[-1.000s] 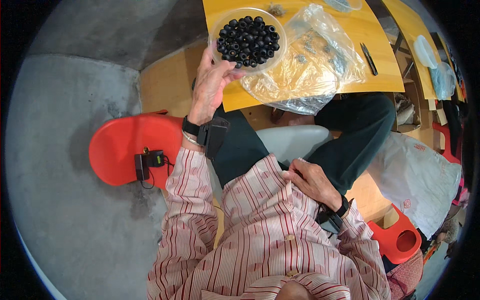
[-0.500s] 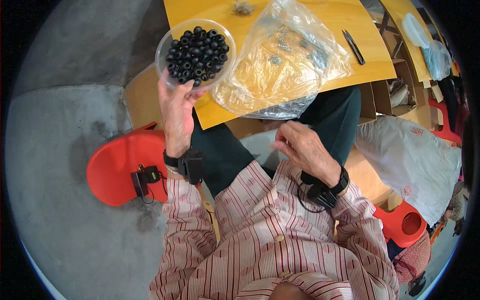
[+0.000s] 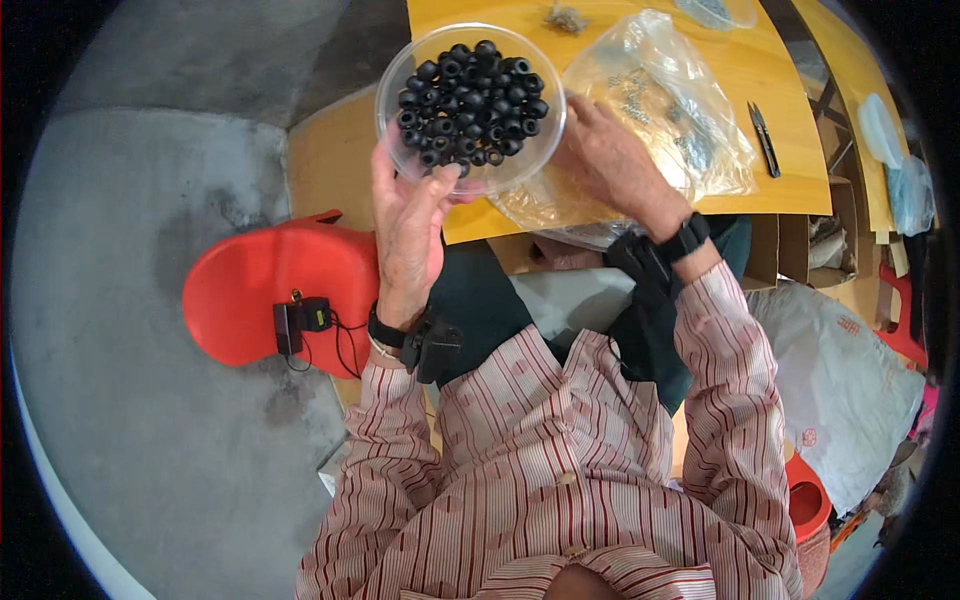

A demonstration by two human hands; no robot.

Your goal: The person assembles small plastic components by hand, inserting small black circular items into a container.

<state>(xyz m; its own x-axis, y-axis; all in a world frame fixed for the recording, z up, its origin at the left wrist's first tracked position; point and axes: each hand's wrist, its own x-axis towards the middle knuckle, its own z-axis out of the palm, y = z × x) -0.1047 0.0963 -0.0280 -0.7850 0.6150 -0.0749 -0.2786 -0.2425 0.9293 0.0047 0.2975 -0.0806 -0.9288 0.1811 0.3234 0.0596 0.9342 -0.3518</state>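
My left hand grips the near rim of a round clear plastic tub, with the thumb over the edge and the fingers beneath. Inside lie many black round beads with holes through them. At the tub's right side is my right hand, its fingertips partly hidden by the rim; whether they hold it cannot be made out. Beyond and under that hand spreads a crinkled clear plastic bag with small silvery pieces in it, on the yellow table.
Black thread snips lie right of the bag. A small tangled clump and another clear tub are at the far edge. A red stool carrying a black device stands left; a white sack is at the right.
My right hand has risen from above my lap to the tub's right side. The tub, still in my left hand, appears further right, as the whole view has shifted.
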